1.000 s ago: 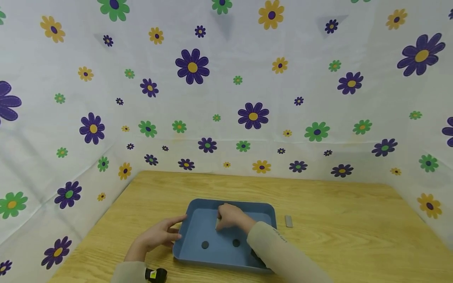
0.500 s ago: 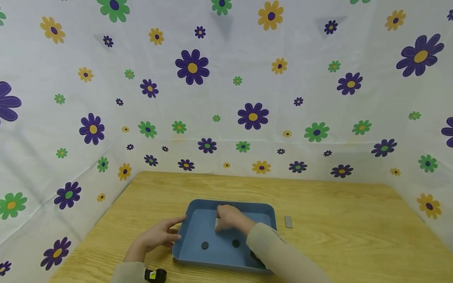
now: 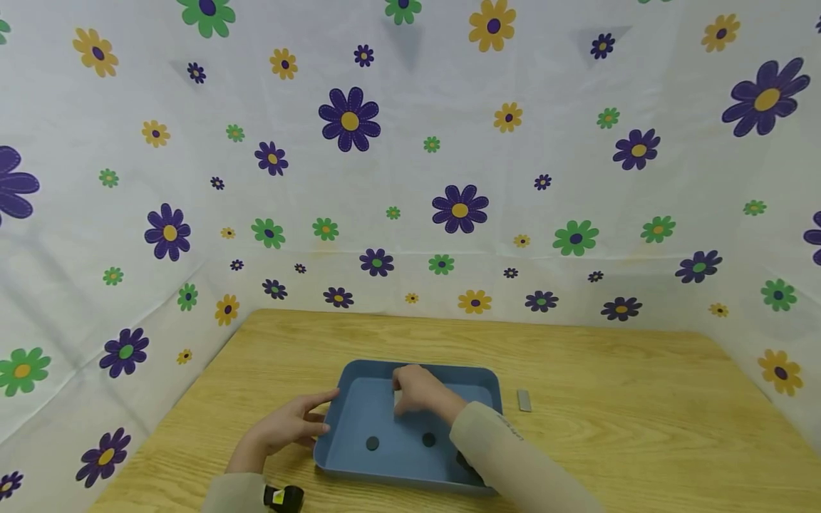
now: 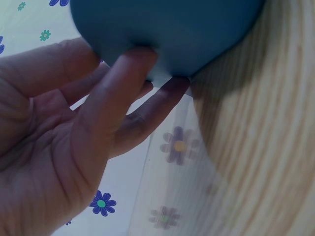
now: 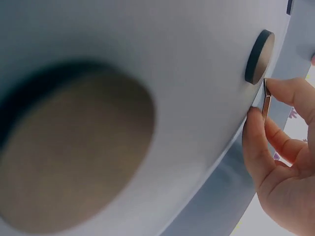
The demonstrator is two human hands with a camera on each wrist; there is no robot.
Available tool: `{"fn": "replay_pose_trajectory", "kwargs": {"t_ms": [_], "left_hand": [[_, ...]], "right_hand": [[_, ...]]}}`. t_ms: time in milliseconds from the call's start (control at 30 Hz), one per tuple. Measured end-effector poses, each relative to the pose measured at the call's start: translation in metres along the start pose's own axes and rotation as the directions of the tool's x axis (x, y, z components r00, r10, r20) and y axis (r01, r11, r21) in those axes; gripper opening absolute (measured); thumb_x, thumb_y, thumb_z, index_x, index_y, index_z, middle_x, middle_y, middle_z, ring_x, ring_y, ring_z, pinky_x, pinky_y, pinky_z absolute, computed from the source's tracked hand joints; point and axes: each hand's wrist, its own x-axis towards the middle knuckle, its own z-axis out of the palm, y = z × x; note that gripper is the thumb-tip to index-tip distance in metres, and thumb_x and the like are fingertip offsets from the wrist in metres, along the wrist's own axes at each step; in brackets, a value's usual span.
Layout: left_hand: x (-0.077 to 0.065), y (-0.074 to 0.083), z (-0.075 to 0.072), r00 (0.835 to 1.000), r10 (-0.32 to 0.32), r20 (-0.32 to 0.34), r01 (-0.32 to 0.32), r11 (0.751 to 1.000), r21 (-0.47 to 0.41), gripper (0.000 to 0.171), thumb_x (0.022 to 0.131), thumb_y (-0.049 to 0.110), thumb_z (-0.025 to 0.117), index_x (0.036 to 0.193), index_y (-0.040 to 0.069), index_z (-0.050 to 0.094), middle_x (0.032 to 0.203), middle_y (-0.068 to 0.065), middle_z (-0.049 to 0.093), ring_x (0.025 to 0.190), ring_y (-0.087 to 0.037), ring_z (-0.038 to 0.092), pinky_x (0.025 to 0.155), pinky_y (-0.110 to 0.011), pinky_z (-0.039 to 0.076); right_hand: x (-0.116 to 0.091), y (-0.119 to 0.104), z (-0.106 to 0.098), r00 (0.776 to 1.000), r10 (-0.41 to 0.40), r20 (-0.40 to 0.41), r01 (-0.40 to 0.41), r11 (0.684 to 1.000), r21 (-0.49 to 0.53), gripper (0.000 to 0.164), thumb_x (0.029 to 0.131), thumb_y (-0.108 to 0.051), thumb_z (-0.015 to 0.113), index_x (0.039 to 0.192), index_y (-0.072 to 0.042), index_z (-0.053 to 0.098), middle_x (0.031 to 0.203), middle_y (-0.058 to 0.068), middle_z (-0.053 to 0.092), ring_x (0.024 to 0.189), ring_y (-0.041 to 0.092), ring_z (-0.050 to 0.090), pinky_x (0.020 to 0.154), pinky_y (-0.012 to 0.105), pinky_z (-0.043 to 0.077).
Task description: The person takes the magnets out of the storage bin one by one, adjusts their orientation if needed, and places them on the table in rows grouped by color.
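A blue rectangular tray (image 3: 391, 476) stands on the table. At its left end, my left hand (image 3: 282, 431) touches the outer wall with spread fingertips; in the left wrist view, several fingertips (image 4: 140, 55) meet the blue wall near a corner. Over the tray's far middle, my right hand (image 3: 420, 390) pinches a small thin plate (image 5: 266, 105) between thumb and fingers. Most of that plate is hidden by the hand in the head view. Dark round discs lie on the tray floor: one at the left (image 3: 373, 443), another near the middle (image 3: 428, 439).
A small grey flat piece (image 3: 524, 400) lies on the wooden table (image 3: 609, 413) right of the tray. Something dark (image 3: 463, 461) is partly covered by the right sleeve. A flower-printed white cloth (image 3: 398, 171) surrounds the table at the back and sides.
My right hand has shifted slightly away toward the tray's far wall, with the plate still pinched. The left hand and the tray have stayed in place.
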Motion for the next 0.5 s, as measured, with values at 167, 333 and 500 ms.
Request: {"fn": "replay_pose_trajectory", "kwargs": {"t_ms": [167,333,500], "left_hand": [[-0.0001,0.0007,0.0006,1.000,-0.002,-0.005,0.002,1.000,-0.008,0.063,0.088,0.004,0.051,0.140,-0.001,0.016,0.141,-0.030,0.007,0.117,-0.047,0.033,0.071,-0.042,0.049],[0.0002,0.0002,0.0003,1.000,-0.005,-0.010,0.005,1.000,-0.008,0.063,0.088,0.004,0.052,0.140,0.000,0.017,0.140,-0.030,0.007,0.117,-0.047,0.033,0.071,-0.042,0.049],[0.0001,-0.0006,0.0002,1.000,-0.009,-0.010,0.009,1.000,-0.004,0.063,0.088,0.005,0.052,0.140,0.000,0.017,0.141,-0.030,0.008,0.117,-0.046,0.033,0.071,-0.041,0.049]], "right_hand": [[0.0004,0.0025,-0.0014,1.000,0.006,0.013,-0.007,0.997,0.080,0.028,0.070,-0.009,0.072,0.095,-0.002,0.061,0.083,0.005,0.056,0.066,0.012,0.049,0.056,0.026,0.043],[0.0006,0.0042,-0.0019,1.000,0.000,0.011,-0.002,0.991,0.137,0.028,0.069,-0.006,0.072,0.094,-0.001,0.061,0.081,0.006,0.056,0.064,0.013,0.049,0.055,0.027,0.043],[0.0010,0.0067,-0.0019,1.000,0.002,0.011,-0.004,0.988,0.155,0.027,0.068,-0.005,0.072,0.093,-0.002,0.061,0.074,0.003,0.053,0.060,0.012,0.047,0.052,0.026,0.041]]}}
